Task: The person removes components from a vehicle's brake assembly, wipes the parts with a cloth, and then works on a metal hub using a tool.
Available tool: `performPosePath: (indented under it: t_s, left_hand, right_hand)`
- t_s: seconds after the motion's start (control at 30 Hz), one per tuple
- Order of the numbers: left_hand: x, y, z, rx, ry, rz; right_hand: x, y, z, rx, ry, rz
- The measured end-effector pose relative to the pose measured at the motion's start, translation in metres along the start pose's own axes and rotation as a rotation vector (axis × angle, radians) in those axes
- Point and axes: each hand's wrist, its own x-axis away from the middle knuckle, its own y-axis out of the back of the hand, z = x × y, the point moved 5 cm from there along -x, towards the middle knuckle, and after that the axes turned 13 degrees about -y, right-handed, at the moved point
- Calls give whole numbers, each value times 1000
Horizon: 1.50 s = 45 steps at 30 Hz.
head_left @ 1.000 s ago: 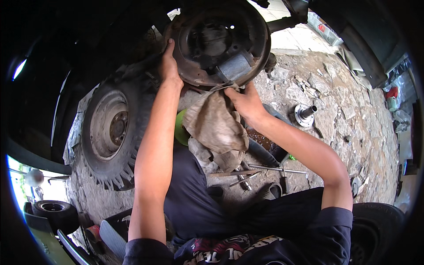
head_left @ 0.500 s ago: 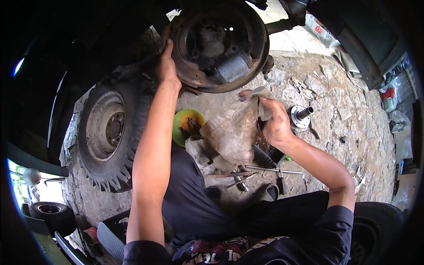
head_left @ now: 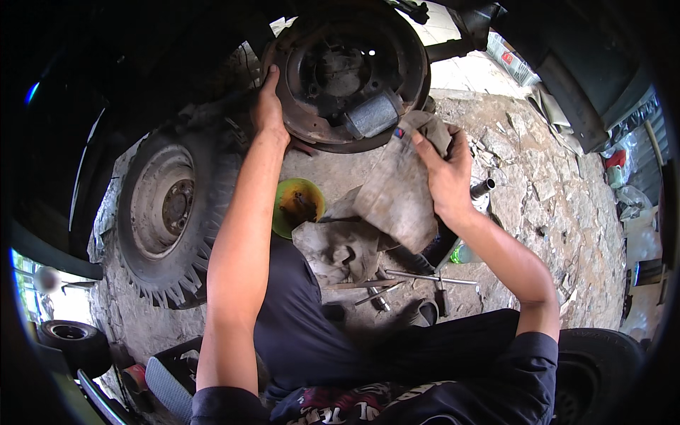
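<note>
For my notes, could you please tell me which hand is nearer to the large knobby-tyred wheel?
Left: in view, the left hand is above and right of the wheel, touching the metal plate; the right hand, holding a cloth, is farther right.

A person's bare left arm [head_left: 237, 269] stretches nearly straight up and forward, the left wrist [head_left: 275, 138] leading to a raised left hand [head_left: 268, 110], its thumb [head_left: 272, 76] pointing upward and its other fingers out of sight. The right arm [head_left: 506, 255] bends sharply at the elbow [head_left: 538, 301], its forearm slanting inward and upward to the right hand [head_left: 448, 173], which pinches, thumb extended up and to the left, fingers curled, well apart from the left.
</note>
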Motion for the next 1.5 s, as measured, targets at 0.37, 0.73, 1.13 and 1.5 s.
performPosePath:
  t_s: [0.37, 0.73, 1.13, 1.5]
  left_hand:
    - [2, 3, -3, -74, 6, -34]
    - [1, -2, -1, 5, -70, 29]
    - [4, -8, 0, 18, -48, 25]
    - [9, -9, -4, 32, -6, 31]
  right_hand:
    - [-19, -5, 20, 649, 609, -100]
    - [1, -32, 6, 1465, 567, -16]
    - [19, -85, -32, 1148, 585, 334]
    - [21, -30, 21, 1640, 415, 265]
